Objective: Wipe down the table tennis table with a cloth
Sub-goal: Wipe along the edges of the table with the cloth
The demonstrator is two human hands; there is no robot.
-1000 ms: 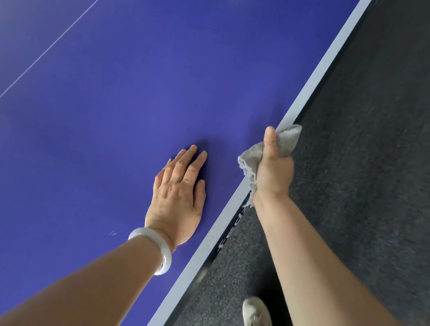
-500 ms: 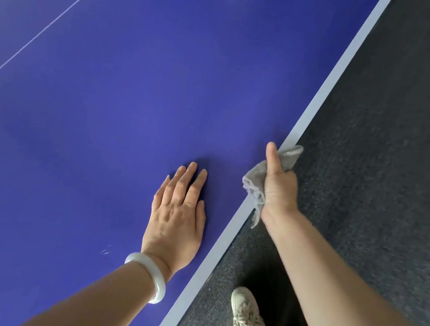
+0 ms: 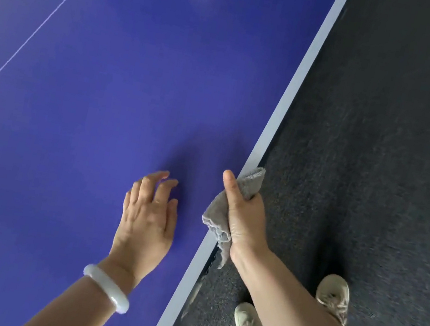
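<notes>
Head view: right hand (image 3: 247,221) grip curled round cloth (image 3: 217,215) at table (image 3: 107,82) edge; left hand (image 3: 145,222) relaxed, empty.

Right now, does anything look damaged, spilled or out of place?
Nothing stands out. The right hand grips the grey cloth at the table's white edge; the left hand is empty. Pale marks below that edge are too blurred to judge.

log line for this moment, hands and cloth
right hand: grips cloth | cloth: at white edge of table | left hand: fingers loosely bent, holds nothing, over table
</notes>
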